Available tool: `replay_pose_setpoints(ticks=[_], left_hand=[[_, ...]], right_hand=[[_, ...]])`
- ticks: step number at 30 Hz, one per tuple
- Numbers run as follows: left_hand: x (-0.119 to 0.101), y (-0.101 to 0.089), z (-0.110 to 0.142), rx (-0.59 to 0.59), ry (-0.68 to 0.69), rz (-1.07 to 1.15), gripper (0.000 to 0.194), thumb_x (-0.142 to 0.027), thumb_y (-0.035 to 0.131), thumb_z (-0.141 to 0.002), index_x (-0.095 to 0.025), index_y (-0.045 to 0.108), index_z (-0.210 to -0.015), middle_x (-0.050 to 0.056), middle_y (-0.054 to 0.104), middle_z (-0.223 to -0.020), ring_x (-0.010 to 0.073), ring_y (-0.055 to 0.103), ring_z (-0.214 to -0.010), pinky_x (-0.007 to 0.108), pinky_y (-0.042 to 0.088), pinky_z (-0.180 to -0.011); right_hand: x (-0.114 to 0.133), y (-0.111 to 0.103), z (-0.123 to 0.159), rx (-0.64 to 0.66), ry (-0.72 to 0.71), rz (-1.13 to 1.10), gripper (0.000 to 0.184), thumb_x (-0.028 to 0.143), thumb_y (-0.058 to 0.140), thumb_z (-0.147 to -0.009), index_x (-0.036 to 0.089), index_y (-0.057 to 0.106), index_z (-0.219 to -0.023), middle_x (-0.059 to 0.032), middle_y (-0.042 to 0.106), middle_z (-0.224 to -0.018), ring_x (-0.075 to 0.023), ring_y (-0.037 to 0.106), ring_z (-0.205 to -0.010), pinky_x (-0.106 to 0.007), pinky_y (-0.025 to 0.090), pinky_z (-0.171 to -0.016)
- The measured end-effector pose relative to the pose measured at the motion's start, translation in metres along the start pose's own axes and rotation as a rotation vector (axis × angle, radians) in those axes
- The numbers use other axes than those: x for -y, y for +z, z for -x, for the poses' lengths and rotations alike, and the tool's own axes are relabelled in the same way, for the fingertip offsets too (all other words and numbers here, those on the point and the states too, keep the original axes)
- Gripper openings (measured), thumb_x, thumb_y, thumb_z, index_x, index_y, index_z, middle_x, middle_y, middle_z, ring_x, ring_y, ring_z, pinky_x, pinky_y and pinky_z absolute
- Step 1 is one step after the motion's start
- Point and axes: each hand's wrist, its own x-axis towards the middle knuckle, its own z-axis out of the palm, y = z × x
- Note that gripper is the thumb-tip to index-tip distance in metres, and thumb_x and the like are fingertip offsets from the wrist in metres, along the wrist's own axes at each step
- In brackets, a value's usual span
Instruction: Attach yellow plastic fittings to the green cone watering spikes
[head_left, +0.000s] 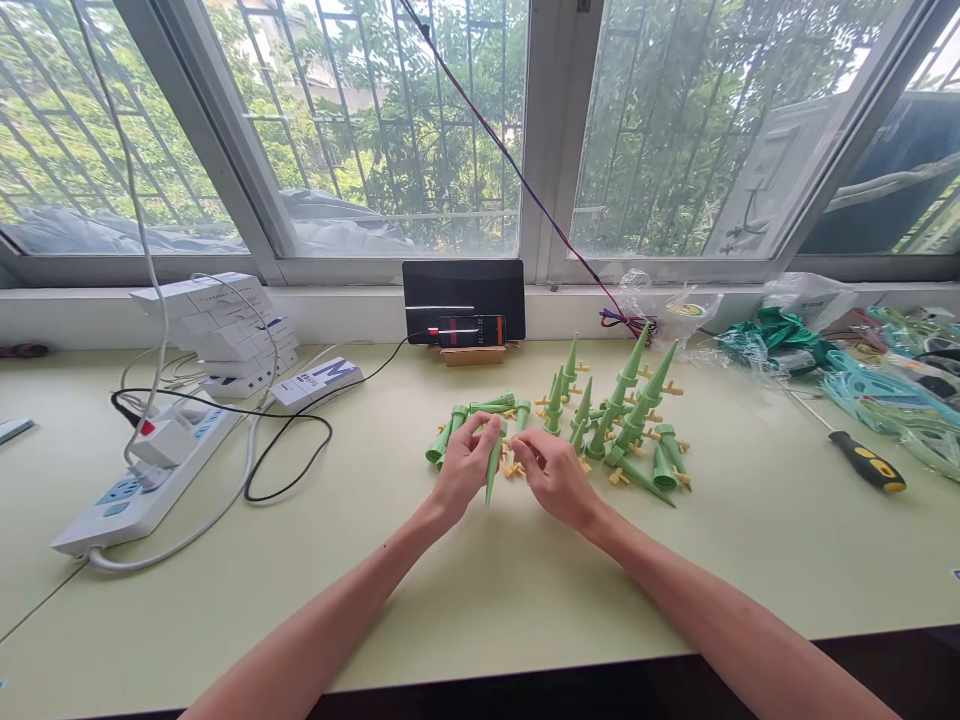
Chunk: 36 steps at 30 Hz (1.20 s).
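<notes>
My left hand (466, 462) is closed round a green plastic cone spike (493, 468), held with its tip pointing down toward me. My right hand (553, 474) is pinched right beside it, fingertips on a small yellow plastic piece (514, 468). Behind the left hand lie several green cones (469, 415) flat on the pale green table (390, 590). To the right of my hands several green cones (622, 410) stand upright or lean, with small yellow pieces among them.
A phone (471, 331) leans against a dark panel (463, 292) at the window sill. A white power strip (142, 480), cables and white boxes (217, 320) occupy the left. A black-and-yellow screwdriver (866, 467) and plastic bags lie at the right.
</notes>
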Motion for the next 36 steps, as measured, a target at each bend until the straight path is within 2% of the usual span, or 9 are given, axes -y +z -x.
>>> replay_pose_setpoints(ticks=[8,10,15,20,24,27,30,33,36], left_hand=[[0.007,0.0,0.001,0.002,0.024,-0.038,0.037,-0.057,0.053,-0.089,-0.021,0.05,-0.084,-0.007,0.034,-0.054,0.007,0.033,-0.044,0.02,0.027,-0.043],[0.009,0.0,0.001,-0.006,0.059,-0.08,0.036,-0.056,0.053,-0.09,-0.021,0.051,-0.086,-0.007,0.035,-0.054,0.0078,0.035,-0.046,0.021,0.028,-0.044],[0.01,-0.001,0.0,-0.015,0.144,-0.19,0.034,-0.054,0.053,-0.09,-0.02,0.054,-0.09,-0.006,0.038,-0.056,0.0089,0.033,-0.049,0.022,0.026,-0.047],[0.011,0.0,0.0,-0.008,0.171,-0.227,0.033,-0.052,0.051,-0.092,-0.02,0.054,-0.09,-0.006,0.036,-0.056,0.0085,0.029,-0.05,0.022,0.024,-0.046],[0.009,-0.001,0.0,0.009,0.141,-0.181,0.033,-0.052,0.051,-0.092,-0.02,0.052,-0.088,-0.006,0.038,-0.056,0.0084,0.034,-0.049,0.022,0.027,-0.046],[0.006,-0.001,0.0,0.003,0.092,-0.106,0.034,-0.054,0.053,-0.091,-0.02,0.051,-0.084,-0.006,0.038,-0.054,0.0074,0.035,-0.047,0.021,0.028,-0.044],[0.003,-0.001,-0.001,-0.019,0.026,-0.012,0.036,-0.055,0.055,-0.089,-0.021,0.05,-0.083,-0.007,0.038,-0.051,0.0066,0.033,-0.043,0.02,0.029,-0.042],[0.003,-0.001,-0.002,-0.039,-0.033,0.055,0.037,-0.057,0.055,-0.088,-0.021,0.049,-0.082,-0.008,0.037,-0.05,0.0068,0.034,-0.041,0.019,0.027,-0.039],[0.004,-0.002,-0.003,-0.042,-0.06,0.078,0.037,-0.058,0.056,-0.088,-0.022,0.048,-0.081,-0.008,0.037,-0.049,0.0068,0.034,-0.04,0.018,0.025,-0.037]], right_hand=[[-0.002,0.002,0.002,0.04,0.079,-0.092,0.04,0.044,0.039,-0.1,0.02,0.047,-0.069,0.0036,0.045,-0.052,-0.0114,0.042,-0.048,-0.025,0.036,-0.051],[-0.001,0.003,0.002,0.056,0.152,-0.196,0.043,0.048,0.04,-0.099,0.021,0.044,-0.066,0.0043,0.044,-0.05,-0.0107,0.043,-0.044,-0.025,0.036,-0.048],[0.003,0.004,0.0,0.165,0.354,-0.623,0.044,0.056,0.048,-0.093,0.02,0.045,-0.067,0.0086,0.035,-0.051,-0.0083,0.041,-0.035,-0.024,0.032,-0.039],[0.003,0.004,-0.001,0.212,0.449,-0.789,0.048,0.06,0.053,-0.089,0.02,0.044,-0.065,0.0106,0.028,-0.05,-0.0074,0.04,-0.035,-0.022,0.028,-0.037],[0.0,0.006,-0.001,0.191,0.411,-0.693,0.049,0.06,0.049,-0.091,0.02,0.043,-0.064,0.0091,0.033,-0.05,-0.0074,0.04,-0.035,-0.022,0.03,-0.037],[-0.001,0.006,0.0,0.12,0.317,-0.489,0.046,0.056,0.046,-0.095,0.019,0.046,-0.068,0.006,0.043,-0.054,-0.0074,0.042,-0.039,-0.023,0.033,-0.041],[0.001,0.004,0.001,0.065,0.197,-0.282,0.036,0.05,0.048,-0.096,0.018,0.055,-0.08,0.0034,0.05,-0.061,-0.0087,0.045,-0.047,-0.023,0.037,-0.048],[0.003,0.001,0.001,0.04,0.132,-0.21,0.029,0.047,0.055,-0.093,0.018,0.058,-0.093,0.0012,0.056,-0.07,-0.0098,0.046,-0.053,-0.023,0.038,-0.051],[0.002,0.001,0.001,0.013,0.1,-0.184,0.028,0.045,0.058,-0.091,0.017,0.058,-0.093,0.0009,0.056,-0.071,-0.01,0.046,-0.055,-0.023,0.038,-0.053]])
